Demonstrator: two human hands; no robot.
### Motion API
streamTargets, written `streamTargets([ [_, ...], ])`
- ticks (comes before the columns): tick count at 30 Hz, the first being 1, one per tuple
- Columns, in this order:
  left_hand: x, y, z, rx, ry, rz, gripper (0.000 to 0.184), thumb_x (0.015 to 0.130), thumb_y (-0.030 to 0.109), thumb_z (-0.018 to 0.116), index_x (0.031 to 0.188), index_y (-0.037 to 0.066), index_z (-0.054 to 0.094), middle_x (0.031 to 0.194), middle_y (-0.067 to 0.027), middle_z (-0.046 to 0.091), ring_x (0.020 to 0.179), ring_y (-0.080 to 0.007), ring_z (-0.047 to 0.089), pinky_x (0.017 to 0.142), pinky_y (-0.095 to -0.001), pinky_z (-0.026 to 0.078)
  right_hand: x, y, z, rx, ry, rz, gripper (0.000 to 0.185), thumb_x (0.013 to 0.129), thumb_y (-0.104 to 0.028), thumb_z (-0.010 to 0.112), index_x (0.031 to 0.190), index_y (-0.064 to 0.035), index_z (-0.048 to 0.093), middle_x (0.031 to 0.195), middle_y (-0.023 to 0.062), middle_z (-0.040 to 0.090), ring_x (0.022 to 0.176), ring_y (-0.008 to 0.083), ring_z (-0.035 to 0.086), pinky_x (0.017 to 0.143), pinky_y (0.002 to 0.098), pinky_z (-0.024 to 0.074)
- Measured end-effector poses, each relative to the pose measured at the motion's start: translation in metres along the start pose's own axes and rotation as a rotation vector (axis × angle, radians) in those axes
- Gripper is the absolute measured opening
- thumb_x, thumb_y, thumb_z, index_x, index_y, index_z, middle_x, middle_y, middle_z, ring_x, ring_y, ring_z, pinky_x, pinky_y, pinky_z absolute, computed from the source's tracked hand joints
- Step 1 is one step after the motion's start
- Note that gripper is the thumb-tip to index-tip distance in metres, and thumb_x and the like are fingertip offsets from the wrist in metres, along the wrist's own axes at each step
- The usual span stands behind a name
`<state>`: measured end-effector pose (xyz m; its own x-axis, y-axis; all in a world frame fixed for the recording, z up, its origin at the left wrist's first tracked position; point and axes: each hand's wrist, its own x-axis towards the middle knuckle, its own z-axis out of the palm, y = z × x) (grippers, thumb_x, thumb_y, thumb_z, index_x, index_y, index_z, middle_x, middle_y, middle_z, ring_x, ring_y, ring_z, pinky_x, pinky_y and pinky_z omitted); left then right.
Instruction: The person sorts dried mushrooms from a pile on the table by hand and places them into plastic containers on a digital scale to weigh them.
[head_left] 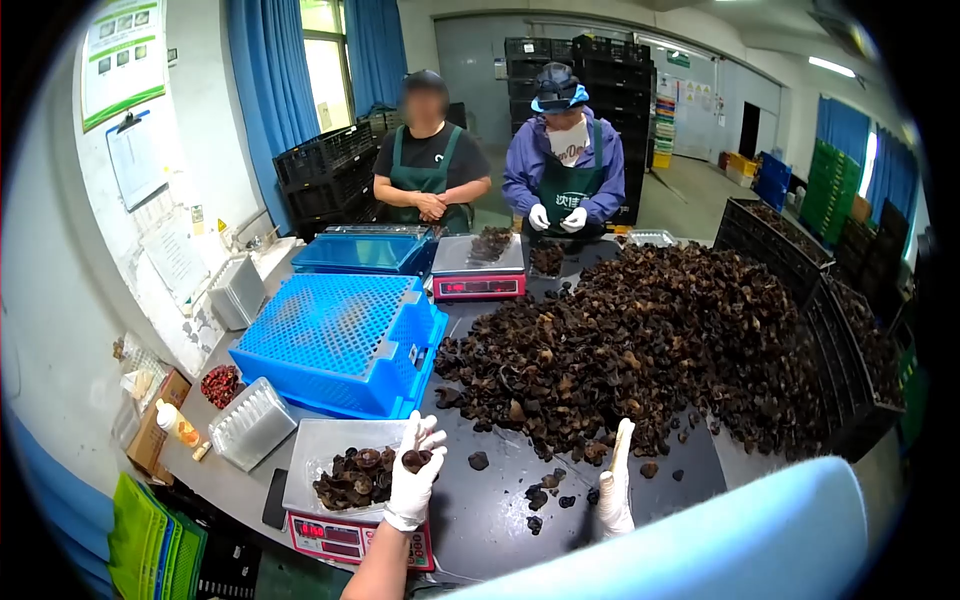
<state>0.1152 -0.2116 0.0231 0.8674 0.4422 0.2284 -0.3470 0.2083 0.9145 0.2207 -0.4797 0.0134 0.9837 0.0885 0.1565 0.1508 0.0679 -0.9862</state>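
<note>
Grey worktable (510,505) across the lower middle of the frame, blue curtains (272,75) at upper left, stacked black crates at upper centre (610,75). Dark, wrinkled fungus lies heaped (640,340) from centre to right, a few loose pieces (543,490) scattered below the heap.

Left hand (408,490), white-gloved, at lower centre-left — fingers partly curled, one dark fungus piece (416,461) held in them, just above the right side of a red-fronted scale (335,538). More fungus (356,478) sits in a clear tray on that scale.

Right hand (615,485), also gloved, below the heap — seen edge-on, open, fingers straight and together, nothing visible in its grasp.

Blue perforated crate (330,325) left of centre. Second scale (478,288) beyond it, upper centre, also bearing fungus. Two aproned people stand behind: one with bare hands clasped (430,206), one with white-gloved hands (556,218).
</note>
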Motion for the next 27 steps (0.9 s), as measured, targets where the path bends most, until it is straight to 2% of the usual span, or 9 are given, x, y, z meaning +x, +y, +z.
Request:
streamTargets([
  [1,-0.001,-0.002,0.001,0.023,-0.013,0.067,0.081,0.086,-0.004,0.059,0.155,0.006,0.018,0.152,-0.0119,0.036,0.131,-0.0236,0.045,0.105,-0.0348,0.039,-0.001,-0.001,0.003,0.002,-0.011,0.002,0.063,0.093,-0.029,0.058,0.144,0.0015,0.038,0.150,0.0214,0.038,0.138,0.0298,0.039,0.113,0.0363,0.0322],
  [2,-0.002,-0.005,-0.002,0.049,-0.071,0.054,0.084,0.085,-0.006,0.057,0.156,0.006,0.014,0.162,-0.0114,0.014,0.148,-0.0276,0.020,0.117,-0.0412,0.022,-0.001,-0.001,0.006,0.001,-0.023,0.006,0.063,0.093,-0.029,0.058,0.144,0.0015,0.038,0.150,0.0213,0.038,0.139,0.0296,0.039,0.113,0.0361,0.0322],
  [6,-0.007,-0.017,-0.005,0.216,-0.110,0.050,0.083,0.084,-0.007,0.058,0.155,0.005,0.016,0.160,-0.0109,0.022,0.146,-0.0235,0.024,0.116,-0.0379,0.024,-0.007,-0.003,0.012,-0.052,-0.118,0.031,0.065,0.092,-0.030,0.059,0.145,0.0012,0.038,0.152,0.0210,0.037,0.139,0.0290,0.038,0.113,0.0353,0.0319],
  [8,-0.018,-0.021,-0.003,0.369,-0.192,-0.026,0.076,0.085,-0.003,0.063,0.152,0.003,0.028,0.134,-0.0066,0.051,0.117,-0.0115,0.049,0.104,-0.0288,0.039,-0.019,0.000,0.010,-0.159,-0.244,0.070,0.066,0.092,-0.031,0.059,0.145,0.0011,0.038,0.152,0.0208,0.036,0.140,0.0287,0.038,0.113,0.0349,0.0318],
  [10,-0.036,-0.036,-0.001,0.074,-0.290,-0.338,0.064,0.085,0.004,0.070,0.144,0.003,0.043,0.118,-0.0049,0.062,0.100,-0.0096,0.056,0.094,-0.0254,0.044,-0.031,0.007,0.008,-0.352,-0.480,0.087,0.066,0.092,-0.031,0.060,0.146,0.0010,0.037,0.153,0.0207,0.035,0.140,0.0284,0.037,0.113,0.0345,0.0316],
  [14,-0.068,-0.053,-0.016,0.430,-0.523,-0.567,0.031,0.085,0.019,0.075,0.112,0.005,0.068,0.091,0.0001,0.064,0.084,-0.0086,0.055,0.078,-0.0265,0.048,-0.045,0.030,0.015,-0.596,-0.925,-0.007,0.058,0.091,-0.036,0.062,0.134,0.0010,0.052,0.128,0.0208,0.060,0.119,0.0340,0.058,0.102,0.0373,0.0439],
  [21,-0.022,0.062,-0.059,1.095,0.115,0.326,0.023,0.076,0.027,0.076,0.090,0.010,0.070,0.077,-0.0085,0.062,0.071,-0.0286,0.059,0.067,-0.0386,0.048,-0.049,0.043,0.022,-0.669,-0.896,-0.052,0.051,0.086,-0.032,0.067,0.126,-0.0004,0.058,0.122,0.0200,0.063,0.114,0.0341,0.061,0.098,0.0376,0.0471],
  [24,0.006,0.041,-0.123,1.498,0.130,0.424,0.039,0.081,0.034,0.071,0.108,0.008,0.064,0.090,-0.0122,0.060,0.088,-0.0325,0.054,0.078,-0.0434,0.043,-0.046,0.047,0.028,-0.696,-0.922,-0.096,0.051,0.087,-0.032,0.066,0.125,0.0007,0.059,0.123,0.0211,0.063,0.116,0.0353,0.059,0.100,0.0393,0.0459],
  [27,-0.009,0.007,-0.147,1.859,-0.075,0.051,0.057,0.085,0.053,0.059,0.121,0.008,0.059,0.111,-0.0133,0.059,0.101,-0.0335,0.052,0.089,-0.0496,0.038,-0.044,0.045,0.034,-0.684,-0.929,-0.148,0.052,0.086,-0.032,0.066,0.124,0.0024,0.059,0.121,0.0222,0.063,0.114,0.0362,0.059,0.099,0.0402,0.0457],
])
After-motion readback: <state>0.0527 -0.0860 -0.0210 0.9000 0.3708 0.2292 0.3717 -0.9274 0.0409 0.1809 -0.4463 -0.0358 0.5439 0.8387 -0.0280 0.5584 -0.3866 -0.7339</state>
